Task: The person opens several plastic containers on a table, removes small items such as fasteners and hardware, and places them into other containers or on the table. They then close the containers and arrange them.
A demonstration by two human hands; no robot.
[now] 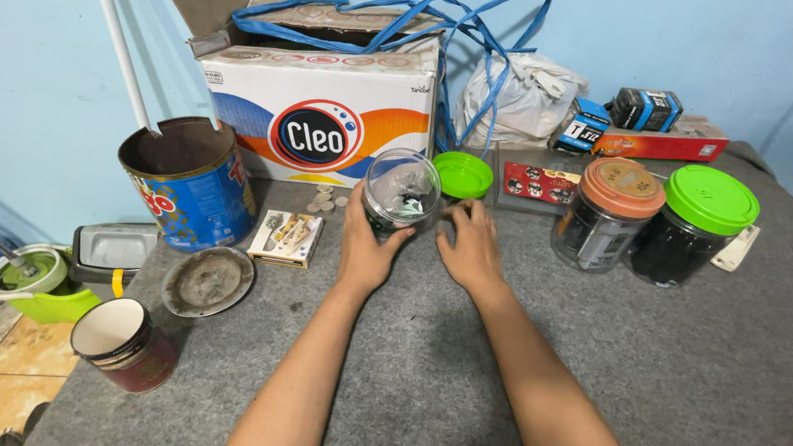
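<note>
Left hand (pixel 369 245) clamped on open jar (pixel 401 193), upright on desk (pixel 701 371) centre. Right hand (pixel 471 247) beside it, fingers loose, empty. Green lid (pixel 462 175) behind jar. Step: steadying jar; next needs lid fetched.

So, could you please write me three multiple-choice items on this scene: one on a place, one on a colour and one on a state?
1. Where does the loose green lid lie?
A. right of the open jar
B. inside the blue tin
C. on the floor

2. What colour is the lid of the jar beside the green-lidded jar?
A. blue
B. orange
C. white

3. How is the clear jar in the left hand?
A. capped
B. lying on its side
C. open, upright

Answers: 1 A, it lies on the grey mat just right of that jar. 2 B, its top is orange. 3 C, its mouth is uncovered; the right hand rests beside it.
</note>
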